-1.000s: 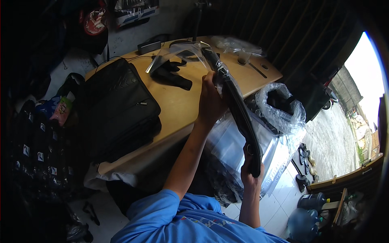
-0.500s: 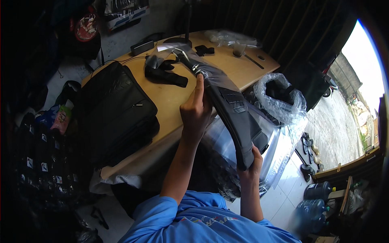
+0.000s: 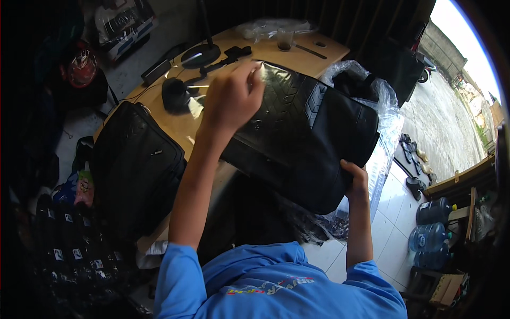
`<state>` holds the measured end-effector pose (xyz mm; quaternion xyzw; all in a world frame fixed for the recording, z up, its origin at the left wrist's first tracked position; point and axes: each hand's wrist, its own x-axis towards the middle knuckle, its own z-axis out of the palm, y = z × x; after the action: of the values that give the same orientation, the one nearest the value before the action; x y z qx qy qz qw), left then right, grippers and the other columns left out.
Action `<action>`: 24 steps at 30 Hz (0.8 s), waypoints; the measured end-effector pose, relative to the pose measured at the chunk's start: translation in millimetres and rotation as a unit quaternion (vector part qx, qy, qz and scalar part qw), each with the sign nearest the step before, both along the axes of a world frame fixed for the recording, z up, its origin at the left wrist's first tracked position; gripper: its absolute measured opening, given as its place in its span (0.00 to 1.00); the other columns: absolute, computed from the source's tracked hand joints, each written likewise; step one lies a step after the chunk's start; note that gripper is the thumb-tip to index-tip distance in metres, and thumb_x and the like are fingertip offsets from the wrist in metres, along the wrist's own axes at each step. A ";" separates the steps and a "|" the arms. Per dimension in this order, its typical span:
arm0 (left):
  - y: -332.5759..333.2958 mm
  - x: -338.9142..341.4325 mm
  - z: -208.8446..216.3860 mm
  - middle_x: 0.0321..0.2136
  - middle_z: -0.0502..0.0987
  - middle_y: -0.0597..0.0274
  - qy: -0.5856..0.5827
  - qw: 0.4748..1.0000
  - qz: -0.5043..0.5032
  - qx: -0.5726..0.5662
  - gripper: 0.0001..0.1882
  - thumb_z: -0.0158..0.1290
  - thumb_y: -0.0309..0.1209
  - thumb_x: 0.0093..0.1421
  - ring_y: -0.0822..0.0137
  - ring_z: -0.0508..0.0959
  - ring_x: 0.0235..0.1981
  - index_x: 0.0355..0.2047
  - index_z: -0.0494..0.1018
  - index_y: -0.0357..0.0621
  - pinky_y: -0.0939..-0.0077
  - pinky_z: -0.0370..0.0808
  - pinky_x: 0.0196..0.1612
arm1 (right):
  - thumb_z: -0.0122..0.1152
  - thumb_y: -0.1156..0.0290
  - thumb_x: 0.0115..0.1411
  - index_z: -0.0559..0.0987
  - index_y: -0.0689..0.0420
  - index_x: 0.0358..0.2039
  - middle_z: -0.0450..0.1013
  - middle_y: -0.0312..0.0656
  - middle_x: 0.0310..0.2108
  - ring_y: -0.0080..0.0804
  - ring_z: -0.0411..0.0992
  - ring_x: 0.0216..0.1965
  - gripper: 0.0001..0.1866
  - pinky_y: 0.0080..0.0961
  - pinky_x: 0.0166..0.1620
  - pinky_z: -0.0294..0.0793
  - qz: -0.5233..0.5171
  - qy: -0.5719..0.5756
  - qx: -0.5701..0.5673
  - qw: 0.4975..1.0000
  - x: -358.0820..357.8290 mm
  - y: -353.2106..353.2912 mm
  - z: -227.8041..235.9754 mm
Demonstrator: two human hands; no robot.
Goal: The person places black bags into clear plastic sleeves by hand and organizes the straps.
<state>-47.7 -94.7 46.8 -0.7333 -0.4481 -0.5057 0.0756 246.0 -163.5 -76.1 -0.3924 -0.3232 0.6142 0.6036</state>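
Observation:
A black bag with a chevron-patterned panel (image 3: 337,125) is held up in front of me, its broad face turned toward me. Shiny clear plastic (image 3: 273,80) covers its upper left part. My left hand (image 3: 234,98) is closed at the bag's upper left edge, pinching the plastic. At the lower right corner my right hand (image 3: 356,177) grips the bag, thumb on the near face and the other fingers hidden behind. Another black bag (image 3: 141,165), with a zip pull, rests on the table's left side.
The wooden table (image 3: 234,48) carries a lamp base (image 3: 201,56), black straps (image 3: 178,95), a cup (image 3: 285,40) and crumpled plastic (image 3: 273,29). Plastic-wrapped goods (image 3: 385,127) stand to the right. Water jugs (image 3: 427,237) lie on the right, and wrapped black packs (image 3: 69,244) sit at the lower left.
The held bag has turned from edge-on to face me. My left hand has moved left and up with the plastic; my right hand has shifted slightly right and up, still gripping.

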 end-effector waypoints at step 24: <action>116.5 33.3 -6.2 0.32 0.77 0.57 0.146 0.988 -0.010 0.058 0.13 0.44 0.35 0.59 0.58 0.76 0.34 0.30 0.74 0.40 0.61 0.68 0.37 | 0.59 0.81 0.44 0.75 0.67 0.39 0.74 0.45 0.32 0.31 0.75 0.32 0.18 0.24 0.39 0.75 0.029 -0.009 0.041 0.999 -30.8 31.0 29.9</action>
<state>-14.5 21.8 40.6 -0.7978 -0.3953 -0.4193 0.1772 215.2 -132.5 -46.2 -0.3635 -0.3645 0.6140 0.5983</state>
